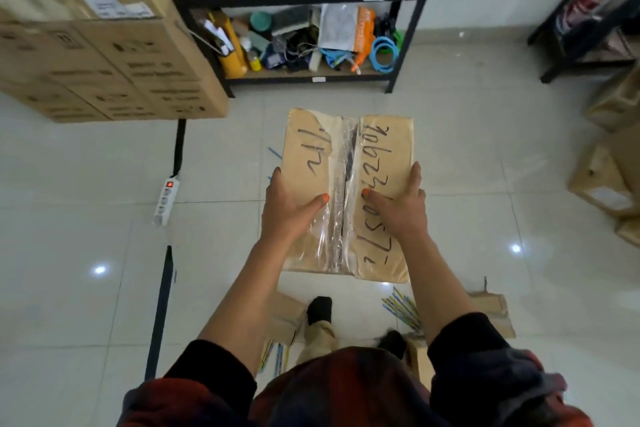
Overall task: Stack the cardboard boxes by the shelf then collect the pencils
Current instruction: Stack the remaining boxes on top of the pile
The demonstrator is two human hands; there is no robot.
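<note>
I carry a brown cardboard box (pixel 381 156) with black handwriting and clear tape down its middle, held above the floor in front of the black metal shelf (pixel 304 78). My left hand (pixel 289 208) grips its left side, thumb on top. My right hand (pixel 403 204) grips its right side, thumb also on top. Coloured pencils (pixel 403 307) lie scattered on the tiles near my feet, more pencils (pixel 273 354) lie lower left by a flattened piece of cardboard (pixel 285 315), and a few blue ones (pixel 275 153) show left of the box.
A stack of large cardboard boxes (pixel 104 55) stands at the left beside the shelf. A white power strip (pixel 166 199) with a black cable lies on the floor at left. More boxes (pixel 609 177) sit at the right edge, with a second shelf (pixel 588 21) behind.
</note>
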